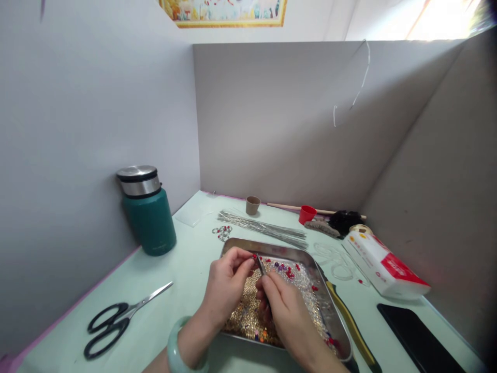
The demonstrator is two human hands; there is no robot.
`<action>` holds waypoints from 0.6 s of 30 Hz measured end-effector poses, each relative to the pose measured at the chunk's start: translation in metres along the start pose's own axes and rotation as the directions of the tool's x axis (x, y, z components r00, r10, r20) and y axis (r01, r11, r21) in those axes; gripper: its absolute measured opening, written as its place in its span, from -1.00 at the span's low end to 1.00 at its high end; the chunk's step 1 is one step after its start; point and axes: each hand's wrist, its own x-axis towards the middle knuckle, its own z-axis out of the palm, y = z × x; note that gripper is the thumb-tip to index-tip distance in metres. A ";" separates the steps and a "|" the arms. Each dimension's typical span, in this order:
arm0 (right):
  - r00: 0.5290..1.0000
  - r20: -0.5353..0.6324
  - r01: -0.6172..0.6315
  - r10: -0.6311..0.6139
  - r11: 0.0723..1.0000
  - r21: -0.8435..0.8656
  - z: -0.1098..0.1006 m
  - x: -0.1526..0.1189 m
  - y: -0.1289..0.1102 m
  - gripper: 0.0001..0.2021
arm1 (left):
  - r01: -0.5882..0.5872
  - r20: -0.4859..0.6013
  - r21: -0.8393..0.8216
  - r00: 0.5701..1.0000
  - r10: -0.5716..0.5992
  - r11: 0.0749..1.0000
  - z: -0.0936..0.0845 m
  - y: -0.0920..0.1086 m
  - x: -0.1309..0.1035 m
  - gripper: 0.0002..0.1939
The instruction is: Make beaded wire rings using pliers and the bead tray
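My left hand (229, 280), with a pale green bangle (174, 339) on its wrist, is closed in a pinch over the metal tray (248, 242). A small red bead (254, 256) shows at its fingertips. My right hand (281, 305) is wrapped round a slim, pointed metal tool (260, 265), whose tip meets the red bead; the rest is hidden in the palm. Gold beads (248, 305) fill much of the tray below the hands. Clear beads (306, 282) lie at its right, with scattered red and purple ones.
Black-handled scissors (126, 317) and a green flask (149, 217) stand left. Behind the tray lie thin wires (264, 228), a beaded piece (222, 233), a brown cup (252, 205) and a red cup (307, 214). A tissue pack (384, 264), yellow-black handle (349, 318) and black phone (419, 336) lie right.
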 end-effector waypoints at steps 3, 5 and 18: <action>1.000 -0.003 0.031 -0.031 0.999 -0.023 0.001 -0.001 0.000 -0.67 | -0.030 -0.021 0.056 0.999 0.031 0.998 -0.001 -0.001 0.000 -0.91; 0.999 -0.008 0.040 -0.041 0.998 -0.047 0.001 -0.001 -0.001 -0.67 | -0.057 -0.022 0.116 0.998 0.060 0.992 -0.001 -0.001 -0.001 -0.92; 0.995 -0.048 0.077 -0.087 0.979 -0.188 -0.001 -0.001 -0.007 -0.69 | -0.002 -0.001 0.059 1.000 0.002 0.998 -0.001 0.000 -0.001 -0.90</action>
